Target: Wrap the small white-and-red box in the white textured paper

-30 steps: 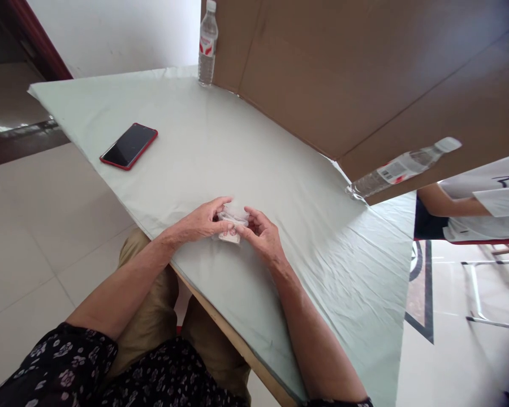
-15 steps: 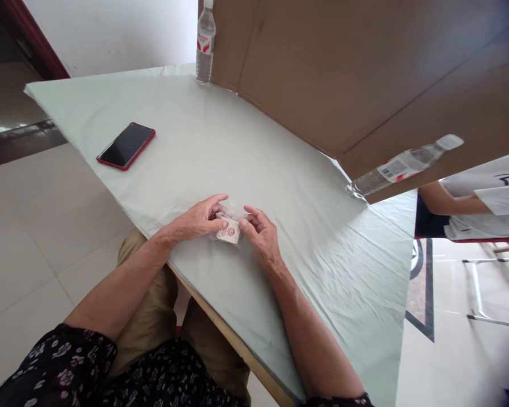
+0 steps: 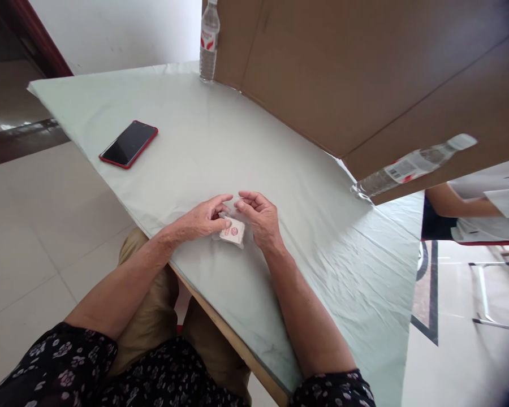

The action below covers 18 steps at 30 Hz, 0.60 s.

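A small white block with red print, in clear plastic wrap, rests at the table's near side. My left hand grips its left edge, thumb on the top face and fingers curled behind. Just above and to the right of the packet is my right hand. Its thumb and forefinger are drawn together in a pinch near the packet's upper edge. Whatever lies between those fingertips is too small to make out, though faint clear film shows close by.
A phone in a red case lies to the left on the pale green tablecloth. A brown cardboard panel stands at the back, with an upright water bottle and a tilted one against it. Another person's arm shows at right.
My right hand has moved up and left, off the packet's right side, and its thumb and forefinger have closed together. The packet shows more of its printed face. My left hand keeps its hold.
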Available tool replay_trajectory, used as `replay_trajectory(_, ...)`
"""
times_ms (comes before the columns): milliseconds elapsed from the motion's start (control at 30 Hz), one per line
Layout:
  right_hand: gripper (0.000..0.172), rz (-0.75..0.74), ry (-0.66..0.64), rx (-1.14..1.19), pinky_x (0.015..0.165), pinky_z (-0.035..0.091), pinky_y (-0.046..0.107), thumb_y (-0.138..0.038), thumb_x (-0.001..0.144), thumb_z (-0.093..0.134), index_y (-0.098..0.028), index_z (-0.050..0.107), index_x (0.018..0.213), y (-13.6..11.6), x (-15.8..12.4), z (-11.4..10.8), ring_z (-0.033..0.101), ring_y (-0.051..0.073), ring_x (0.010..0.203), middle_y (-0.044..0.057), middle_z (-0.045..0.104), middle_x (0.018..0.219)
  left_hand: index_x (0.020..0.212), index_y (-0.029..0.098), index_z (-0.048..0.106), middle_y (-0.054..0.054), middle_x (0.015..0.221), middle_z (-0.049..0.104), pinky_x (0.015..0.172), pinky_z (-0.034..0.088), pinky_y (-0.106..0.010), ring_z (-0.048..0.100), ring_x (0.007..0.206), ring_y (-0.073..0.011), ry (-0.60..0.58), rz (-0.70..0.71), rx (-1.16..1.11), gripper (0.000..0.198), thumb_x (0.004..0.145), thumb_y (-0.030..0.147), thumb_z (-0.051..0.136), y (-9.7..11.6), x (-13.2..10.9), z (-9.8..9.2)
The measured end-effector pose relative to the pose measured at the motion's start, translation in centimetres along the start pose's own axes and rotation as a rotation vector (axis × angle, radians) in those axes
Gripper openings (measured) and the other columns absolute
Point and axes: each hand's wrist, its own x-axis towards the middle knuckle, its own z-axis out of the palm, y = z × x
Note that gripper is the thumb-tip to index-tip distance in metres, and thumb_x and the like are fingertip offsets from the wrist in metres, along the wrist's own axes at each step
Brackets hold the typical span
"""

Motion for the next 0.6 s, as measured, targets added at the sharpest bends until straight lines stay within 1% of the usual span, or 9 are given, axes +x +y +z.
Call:
replay_trajectory(133,0.033,-0.1,0.017,-0.109,0.082,0.056,0.036,-0.041,0.078,0.075,-0.023,0.069,0.105,-0.3,-0.7,-0.2,0.067,0.018,0.082,0.002,0.072,0.089,0.153,0.013,0.041,-0.009,0.112,0.068,0.08,0.051,-0.031,0.066,0.097,-0.0195,0.02,0.027,0.037,0.079,0.082,0.033,0.067,0.1,-0.1,-0.1)
replay_trajectory(300,0.023,-0.31,0.032,-0.362,0.093,0.054,0.04,-0.029,0.085,0.065,-0.025,0.07,0.106,-1.0,-2.1,0.0,0.07,0.019,0.089,0.002,0.074,0.09,0.146,0.011,0.049,-0.011,0.114,0.07,0.084,0.051,-0.032,0.066,0.1,-0.0207,0.043,0.057,0.085,0.067,0.084,0.033,0.064,0.6,-0.2,0.0)
replay_trajectory(433,0.021,-0.385,0.033,-0.475,0.098,0.051,0.042,-0.026,0.087,0.062,-0.026,0.071,0.107,-1.6,-2.8,-0.1,0.07,0.02,0.09,0.002,0.075,0.09,0.144,0.01,0.052,-0.011,0.111,0.071,0.082,0.051,-0.032,0.066,0.098,-0.0205,0.03,0.067,0.125,0.063,0.086,0.034,0.063,0.8,-0.3,0.0)
replay_trajectory(467,0.022,-0.397,0.034,-0.477,0.098,0.051,0.042,-0.026,0.088,0.063,-0.026,0.07,0.109,-1.7,-2.8,-0.4,0.07,0.02,0.092,0.002,0.075,0.093,0.143,0.01,0.053,-0.011,0.111,0.071,0.082,0.051,-0.032,0.066,0.098,-0.0207,0.031,0.066,0.135,0.063,0.086,0.035,0.063,0.9,-0.3,0.0)
replay_trajectory(533,0.031,-0.387,0.032,-0.455,0.1,0.051,0.043,-0.031,0.088,0.066,-0.026,0.068,0.118,-1.7,-2.5,-1.5,0.07,0.021,0.097,0.005,0.075,0.106,0.143,0.01,0.054,-0.011,0.114,0.07,0.083,0.051,-0.032,0.066,0.1,-0.0214,0.038,0.06,0.149,0.064,0.085,0.035,0.064,0.9,-0.3,-0.1)
replay_trajectory(600,0.047,-0.285,-0.017,-0.403,0.1,0.053,0.045,-0.041,0.087,0.07,-0.026,0.062,0.13,-1.5,-2.1,-2.9,0.07,0.024,0.106,0.009,0.07,0.125,0.144,0.01,0.054,-0.012,0.118,0.07,0.085,0.051,-0.033,0.066,0.102,-0.0222,0.034,0.051,0.151,0.066,0.085,0.037,0.065,0.9,-0.2,-0.1)
